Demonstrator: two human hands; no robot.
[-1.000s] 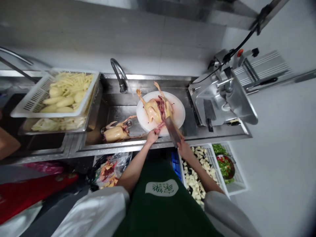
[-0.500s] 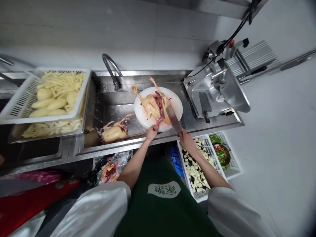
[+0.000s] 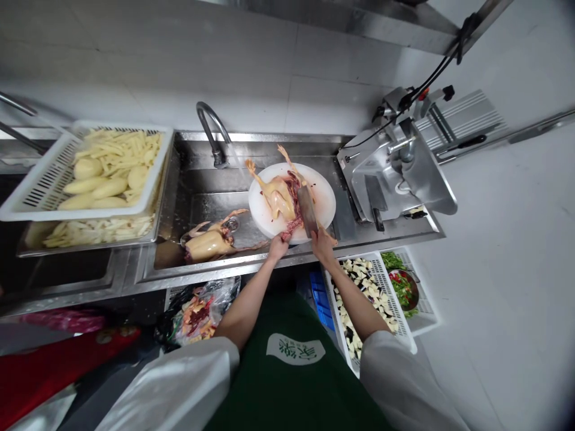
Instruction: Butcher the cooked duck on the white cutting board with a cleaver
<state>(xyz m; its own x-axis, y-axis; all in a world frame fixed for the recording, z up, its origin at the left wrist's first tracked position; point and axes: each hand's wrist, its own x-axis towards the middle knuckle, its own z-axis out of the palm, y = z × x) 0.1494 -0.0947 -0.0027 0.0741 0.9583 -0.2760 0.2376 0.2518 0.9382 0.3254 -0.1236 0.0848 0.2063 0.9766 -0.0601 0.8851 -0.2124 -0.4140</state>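
Note:
A plucked bird (image 3: 279, 200), cut open with red flesh showing, lies on a round white cutting board (image 3: 327, 185) at the sink's edge. Its feet point toward the wall. My left hand (image 3: 279, 246) is closed on the near end of the bird, by the neck. In my right hand (image 3: 322, 244) is the handle of a cleaver (image 3: 308, 209), whose broad blade rests against the opened right side of the carcass. A second plucked bird (image 3: 210, 243) lies in the sink (image 3: 215, 206), to the left of the board.
Water runs from a faucet (image 3: 209, 120). Peeled potatoes and strips fill a white basket (image 3: 40, 190) on the left. A slicer (image 3: 395, 167) with another cleaver (image 3: 375, 197) stands right. Below are an eggplant basket (image 3: 406, 326) and a bag of scraps (image 3: 197, 314).
My right hand and the cleaver have shifted left, and the blade now stands steeper against the bird. My left hand keeps its hold. The whole view has shifted slightly.

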